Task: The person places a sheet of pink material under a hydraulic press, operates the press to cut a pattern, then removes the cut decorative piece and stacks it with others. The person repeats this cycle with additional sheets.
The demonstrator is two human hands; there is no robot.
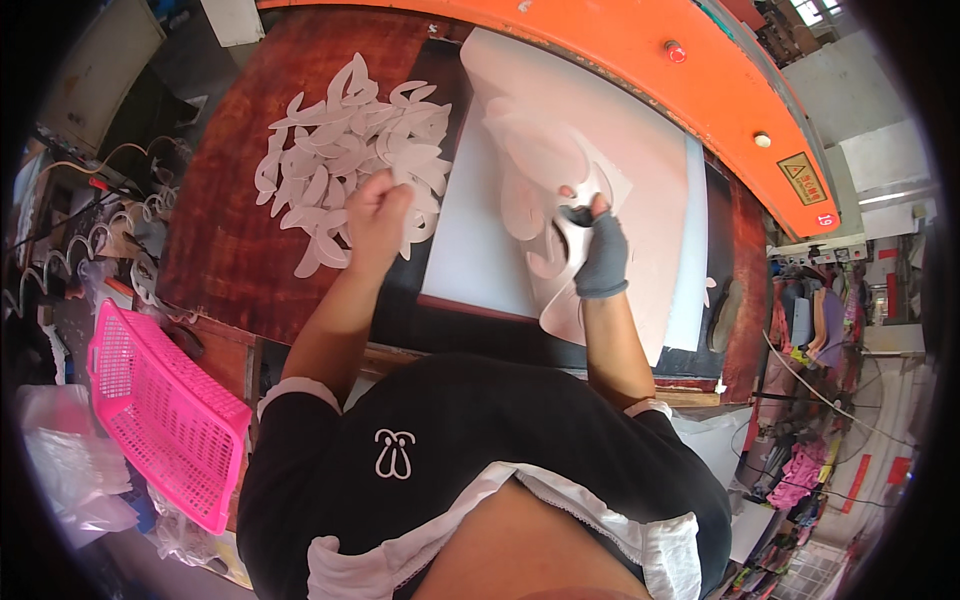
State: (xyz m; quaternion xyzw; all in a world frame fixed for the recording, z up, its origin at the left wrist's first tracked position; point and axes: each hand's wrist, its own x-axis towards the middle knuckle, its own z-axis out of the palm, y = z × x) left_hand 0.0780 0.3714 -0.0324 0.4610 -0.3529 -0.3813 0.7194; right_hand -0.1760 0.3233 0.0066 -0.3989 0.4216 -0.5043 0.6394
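My left hand is closed at the near right edge of a pile of white crescent-shaped cut pieces. A blurred pale cut piece shows at its fingertips. On my right hand is a grey glove that leaves the fingertips bare. Its fingers grip a dark, curved cutting die, partly hidden by the hand and blurred. Below it lies a pale pinkish sheet, its near left part crumpled and cut through with curved openings. The sheet rests on a white cutting board.
An orange press beam with a red button spans the far side. The reddish-brown table carries the pile. A pink plastic basket stands at the left, near clear plastic bags. A dark oblong object lies at the table's right.
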